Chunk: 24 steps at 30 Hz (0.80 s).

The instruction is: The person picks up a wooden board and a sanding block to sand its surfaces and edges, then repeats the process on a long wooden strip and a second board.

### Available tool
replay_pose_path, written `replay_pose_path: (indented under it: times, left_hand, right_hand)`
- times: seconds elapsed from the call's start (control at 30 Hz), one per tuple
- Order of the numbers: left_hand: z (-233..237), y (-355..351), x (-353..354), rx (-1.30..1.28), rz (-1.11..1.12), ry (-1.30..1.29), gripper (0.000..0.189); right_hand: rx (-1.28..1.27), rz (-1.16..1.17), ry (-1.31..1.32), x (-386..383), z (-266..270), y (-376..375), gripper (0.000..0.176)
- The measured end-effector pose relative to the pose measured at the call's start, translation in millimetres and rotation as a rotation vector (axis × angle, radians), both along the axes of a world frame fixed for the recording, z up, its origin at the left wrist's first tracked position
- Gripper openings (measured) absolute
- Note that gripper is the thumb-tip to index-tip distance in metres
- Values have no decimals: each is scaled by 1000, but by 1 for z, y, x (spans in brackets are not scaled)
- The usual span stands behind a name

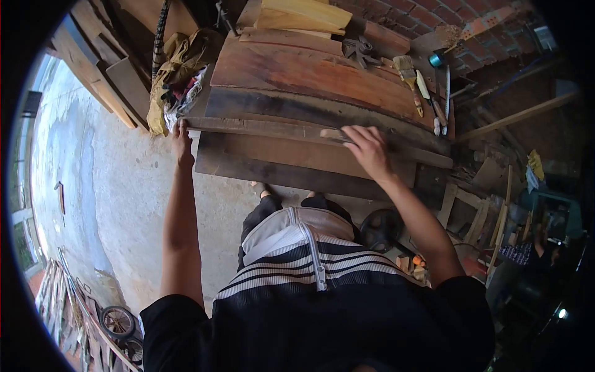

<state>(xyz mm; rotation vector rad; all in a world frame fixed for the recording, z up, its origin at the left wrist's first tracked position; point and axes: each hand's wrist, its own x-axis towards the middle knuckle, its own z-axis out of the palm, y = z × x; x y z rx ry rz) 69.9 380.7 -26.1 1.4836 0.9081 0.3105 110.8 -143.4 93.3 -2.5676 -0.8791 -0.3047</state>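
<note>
A long, narrow wooden board [260,127] lies along the near side of a wooden workbench [297,71]. At the board's left end is my left hand [182,142], closed on it with the fingers at its edge. My right hand [369,149] is closed around a small wooden block [333,134] and rests over the board right of its middle. Only the block's left end shows; my fingers cover the remainder, and its underside is hidden. The fingers of the right hand are slightly blurred.
On the bench's right lie a paintbrush [407,77], thin tools and a dark metal piece [361,51]. Crumpled cloth and a yellowish bag [176,68] are at its left end. Wood scraps [471,208] crowd the right side; another person [542,248] is at far right.
</note>
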Motion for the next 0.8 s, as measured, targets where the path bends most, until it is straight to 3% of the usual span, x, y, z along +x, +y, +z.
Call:
replay_pose_path:
  times: [0.03, 0.13, 0.23, 0.37, 0.53, 0.67, 0.8]
  left_hand:
    - [-3, 0, -2, -62, 20, -51, 47]
    - [-1, -8, -4, -246, 45, -166, 49]
    - [10, -15, -5, -325, 43, -209, 55]
    - [12, -18, -6, -331, 28, -232, 49]
    - [30, -20, -11, -350, 45, -239, 46]
    - [23, -7, -12, -362, -36, -286, 48]
    - [17, -4, -17, -405, -64, -286, 51]
  right_hand:
    - [67, -28, 62, 1, -1, -33, 44]
    - [-58, -75, 107, 4, 8, -90, 44]
    - [-114, 27, 129, 11, 17, -49, 44]
    - [17, 271, 74, 21, -2, 95, 47]
    - [14, 372, -9, 10, -9, 290, 45]
    - [5, 369, 15, 7, -8, 287, 44]
    - [-27, 181, 124, 7, 2, 169, 48]
